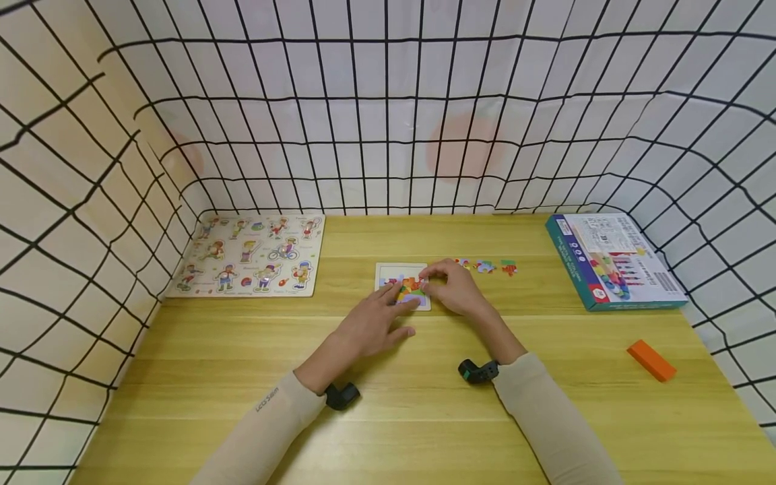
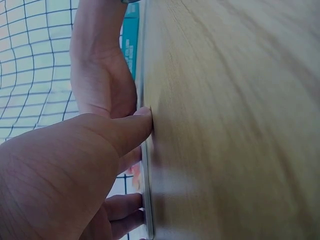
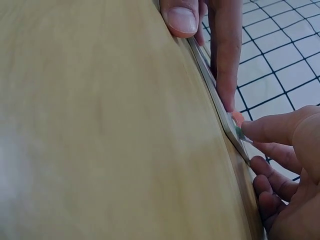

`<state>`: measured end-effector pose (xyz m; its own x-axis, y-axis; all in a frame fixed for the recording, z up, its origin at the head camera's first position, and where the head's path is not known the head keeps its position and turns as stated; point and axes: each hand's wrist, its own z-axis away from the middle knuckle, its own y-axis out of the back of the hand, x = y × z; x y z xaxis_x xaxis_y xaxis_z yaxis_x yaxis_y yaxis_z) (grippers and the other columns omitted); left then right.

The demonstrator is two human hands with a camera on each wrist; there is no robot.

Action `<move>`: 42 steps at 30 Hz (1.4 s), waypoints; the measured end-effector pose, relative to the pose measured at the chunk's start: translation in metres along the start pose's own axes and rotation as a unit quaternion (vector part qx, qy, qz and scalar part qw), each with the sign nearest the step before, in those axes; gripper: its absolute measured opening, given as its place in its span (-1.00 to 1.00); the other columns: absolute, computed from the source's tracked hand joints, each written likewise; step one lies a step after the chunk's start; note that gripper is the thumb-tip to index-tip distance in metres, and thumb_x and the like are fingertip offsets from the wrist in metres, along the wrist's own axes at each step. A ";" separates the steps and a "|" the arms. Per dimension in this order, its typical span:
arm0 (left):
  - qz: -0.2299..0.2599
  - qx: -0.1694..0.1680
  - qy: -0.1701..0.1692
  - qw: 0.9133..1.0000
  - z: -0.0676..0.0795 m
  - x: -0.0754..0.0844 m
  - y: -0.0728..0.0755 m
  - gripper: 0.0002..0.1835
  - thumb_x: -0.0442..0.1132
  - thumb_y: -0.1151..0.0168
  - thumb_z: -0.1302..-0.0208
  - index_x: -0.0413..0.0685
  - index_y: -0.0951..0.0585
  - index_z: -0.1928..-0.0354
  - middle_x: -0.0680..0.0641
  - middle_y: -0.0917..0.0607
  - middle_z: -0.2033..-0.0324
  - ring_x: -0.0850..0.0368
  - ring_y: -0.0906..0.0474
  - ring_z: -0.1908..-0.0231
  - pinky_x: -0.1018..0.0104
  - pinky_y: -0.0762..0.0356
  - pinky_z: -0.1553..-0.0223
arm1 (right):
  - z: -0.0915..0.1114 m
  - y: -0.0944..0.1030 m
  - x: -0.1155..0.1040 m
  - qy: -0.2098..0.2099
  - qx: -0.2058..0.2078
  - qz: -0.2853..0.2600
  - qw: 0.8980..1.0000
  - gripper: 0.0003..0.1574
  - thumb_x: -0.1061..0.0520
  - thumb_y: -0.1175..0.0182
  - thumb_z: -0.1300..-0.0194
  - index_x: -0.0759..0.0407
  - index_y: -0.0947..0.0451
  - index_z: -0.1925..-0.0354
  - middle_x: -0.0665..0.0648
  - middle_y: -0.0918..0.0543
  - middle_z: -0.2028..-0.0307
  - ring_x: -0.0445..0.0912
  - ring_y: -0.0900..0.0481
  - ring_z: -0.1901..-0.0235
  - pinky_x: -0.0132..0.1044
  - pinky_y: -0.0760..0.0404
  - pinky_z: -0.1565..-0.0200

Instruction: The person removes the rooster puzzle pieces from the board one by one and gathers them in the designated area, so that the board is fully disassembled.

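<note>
A small jigsaw board [image 1: 391,271] lies in the middle of the table, its lower part filled with colourful pieces and a pale strip bare along the top. My left hand [image 1: 374,323] rests on the board's left and front part with fingers extended; its thumb [image 2: 134,129] sits by the front edge. At the board's right side my right hand [image 1: 456,291] pinches a puzzle piece [image 3: 240,133] between thumb and fingers, low over the surface. Orange and green show on that piece; the fingers hide most of it. Several loose puzzle pieces [image 1: 485,266] lie just beyond the right hand.
A wooden picture board [image 1: 254,259] with sports figures lies at the back left. At the back right is a teal-edged box [image 1: 618,263], with an orange block [image 1: 651,360] in front of it. A black wire grid [image 1: 364,108] encloses the table's back and sides.
</note>
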<state>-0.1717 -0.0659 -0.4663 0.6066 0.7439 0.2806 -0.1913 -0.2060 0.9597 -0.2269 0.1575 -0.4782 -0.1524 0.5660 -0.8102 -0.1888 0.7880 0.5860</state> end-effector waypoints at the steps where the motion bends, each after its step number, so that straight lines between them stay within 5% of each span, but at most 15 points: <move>1: 0.001 0.000 0.001 1.000 0.000 0.000 0.000 -0.36 0.18 -0.11 -0.52 0.19 -0.37 -0.54 -0.27 -0.15 -0.59 -0.21 -0.11 -0.58 -0.10 -0.21 -0.54 | 0.000 -0.001 0.000 -0.002 0.002 -0.001 1.000 -0.71 0.14 -0.35 -0.31 0.15 -0.74 0.01 0.25 -0.60 -0.12 0.17 -0.53 -0.18 0.16 -0.47 -0.29; 15: 0.006 0.002 0.002 1.000 0.003 0.001 0.002 -0.37 0.17 -0.12 -0.52 0.19 -0.38 -0.54 -0.28 -0.15 -0.59 -0.23 -0.12 -0.58 -0.11 -0.22 -0.54 | 0.000 -0.006 -0.001 0.024 0.001 -0.017 1.000 -0.85 0.23 -0.33 -0.36 0.14 -0.66 0.10 0.15 -0.77 0.19 -0.01 -0.67 0.14 -0.20 -0.53 0.10; 27: 0.007 0.002 -0.006 1.000 -0.001 0.001 0.001 -0.38 0.16 -0.10 -0.53 0.19 -0.38 -0.54 -0.30 -0.13 -0.59 -0.24 -0.09 -0.58 -0.10 -0.19 -0.55 | 0.000 0.005 0.007 0.021 0.016 -0.038 0.999 -0.87 0.16 -0.32 -0.40 0.12 -0.65 0.09 0.13 -0.76 0.18 -0.05 -0.64 0.20 -0.26 -0.58 0.10; 37: 0.038 -0.009 0.008 0.999 0.001 0.002 0.003 -0.34 0.18 -0.14 -0.51 0.19 -0.35 -0.55 -0.25 -0.09 -0.61 -0.24 -0.06 -0.59 -0.09 -0.18 -0.55 | 0.014 0.029 0.016 -0.016 0.024 -0.102 0.994 -0.73 0.18 -0.26 -0.47 0.26 -0.59 -0.07 0.30 -0.68 0.09 0.10 -0.78 0.22 -0.28 -0.75 0.18; 42: 0.037 -0.012 0.021 0.999 0.002 0.001 0.002 -0.30 0.21 -0.16 -0.48 0.22 -0.33 -0.56 -0.20 -0.09 -0.62 -0.21 -0.08 -0.59 -0.06 -0.28 -0.51 | 0.027 0.049 0.020 -0.023 0.056 -0.060 0.996 -0.72 0.13 -0.25 -0.48 0.19 -0.60 -0.08 0.23 -0.69 0.06 0.08 -0.76 0.18 -0.37 -0.69 0.16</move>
<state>-0.1698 -0.0674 -0.4637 0.5569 0.7532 0.3501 -0.2536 -0.2473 0.9352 -0.2129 0.2140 -0.4666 -0.0905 0.4752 -0.8752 -0.0930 0.8710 0.4825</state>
